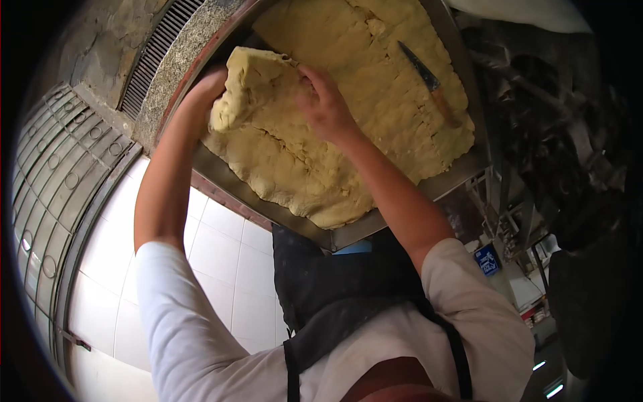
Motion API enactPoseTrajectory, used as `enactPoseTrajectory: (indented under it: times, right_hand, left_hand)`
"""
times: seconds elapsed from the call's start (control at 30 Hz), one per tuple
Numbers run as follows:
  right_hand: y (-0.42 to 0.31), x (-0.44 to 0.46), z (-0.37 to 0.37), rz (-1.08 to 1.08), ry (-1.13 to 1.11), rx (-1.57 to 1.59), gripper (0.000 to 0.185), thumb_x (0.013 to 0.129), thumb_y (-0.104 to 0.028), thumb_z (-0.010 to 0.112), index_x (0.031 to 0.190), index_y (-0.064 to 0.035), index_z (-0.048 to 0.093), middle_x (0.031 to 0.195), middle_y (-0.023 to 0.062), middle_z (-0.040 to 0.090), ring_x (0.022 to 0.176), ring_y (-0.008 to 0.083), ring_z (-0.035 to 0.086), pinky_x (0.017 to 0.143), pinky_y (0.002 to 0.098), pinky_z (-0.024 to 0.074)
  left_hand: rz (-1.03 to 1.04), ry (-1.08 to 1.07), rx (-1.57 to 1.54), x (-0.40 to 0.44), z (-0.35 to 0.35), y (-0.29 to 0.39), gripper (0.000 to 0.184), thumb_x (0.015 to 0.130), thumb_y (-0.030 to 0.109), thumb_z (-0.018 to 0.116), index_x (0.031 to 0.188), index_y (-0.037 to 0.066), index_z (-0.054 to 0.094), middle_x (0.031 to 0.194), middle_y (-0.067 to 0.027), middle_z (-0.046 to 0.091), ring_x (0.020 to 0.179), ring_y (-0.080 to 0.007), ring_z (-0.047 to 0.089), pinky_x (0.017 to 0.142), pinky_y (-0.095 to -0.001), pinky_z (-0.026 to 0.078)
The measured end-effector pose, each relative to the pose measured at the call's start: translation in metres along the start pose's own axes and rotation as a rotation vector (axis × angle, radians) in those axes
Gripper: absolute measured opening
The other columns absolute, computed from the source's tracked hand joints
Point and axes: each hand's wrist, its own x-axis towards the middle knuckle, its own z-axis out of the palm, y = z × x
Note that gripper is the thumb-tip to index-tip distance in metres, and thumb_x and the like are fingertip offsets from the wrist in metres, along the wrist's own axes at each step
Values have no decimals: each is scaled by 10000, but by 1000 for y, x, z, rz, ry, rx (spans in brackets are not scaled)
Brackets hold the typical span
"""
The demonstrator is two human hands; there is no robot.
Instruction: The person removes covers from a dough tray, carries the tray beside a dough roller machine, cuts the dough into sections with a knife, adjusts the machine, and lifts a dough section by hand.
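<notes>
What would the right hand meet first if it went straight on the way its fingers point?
Most likely the raised flap of dough, just ahead of the right hand; depth is unclear, so the fingers may already touch its edge.

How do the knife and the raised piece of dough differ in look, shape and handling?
The raised piece of dough is pale yellow; the knife has a dark blade and brownish handle.
The raised piece is broad and lumpy; the knife is slender and tapers to a point.
The raised piece is between the left hand and right hand; the knife lies untouched.
Both are within the tray.
</notes>
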Motion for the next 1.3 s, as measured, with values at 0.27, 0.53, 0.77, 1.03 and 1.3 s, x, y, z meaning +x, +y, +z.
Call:
enactPoseTrajectory:
  times: [0.27, 0.53, 0.77, 1.03, 1.3]
  right_hand:
    - [1, 5, 2, -181, 49, -113, 523, 898, -207, 654, 1354, -26, 473, 1298, 197, 483, 1223, 370, 452, 1043, 432, 395]
    - [2, -2, -5, -174, 21, -68, 537, 876, -225, 682, 1343, -35, 499, 1289, 173, 494, 1222, 353, 452, 1029, 433, 398]
    - [-1, -20, 8, -158, 106, -238, 641, 909, -244, 651, 1455, -63, 367, 1355, 180, 445, 1212, 364, 437, 1055, 450, 359]
    - [-14, -32, 1, -293, 83, -234, 670, 896, -301, 650, 1432, -12, 370, 1325, 195, 445, 1160, 383, 444, 1004, 481, 362]
    - [-4, -64, -2, -165, 175, -347, 595, 933, -338, 593, 1402, -12, 428, 1312, 167, 462, 1174, 368, 434, 1022, 455, 343]
  left_hand:
    - [46, -55, 34, 14, 19, 19, 343, 974, 241, 514, 1178, -10, 628, 1091, -121, 687, 945, -208, 683, 817, -346, 566]
    - [34, -169, -279, -1, 25, -4, 308, 979, 223, 543, 1180, 8, 634, 1132, -107, 677, 969, -196, 666, 834, -348, 558]
    - [95, -404, -170, 5, 37, 4, 264, 955, 156, 580, 1190, 49, 634, 1136, -89, 671, 981, -163, 651, 835, -314, 537]
    - [469, -318, 594, 42, 27, -13, 236, 916, 130, 564, 1118, 31, 636, 1080, -66, 664, 984, -132, 597, 860, -297, 477]
    - [509, -338, 1075, 82, 66, -6, 281, 896, 227, 565, 1028, 3, 672, 1032, -94, 682, 916, -186, 620, 817, -332, 489]
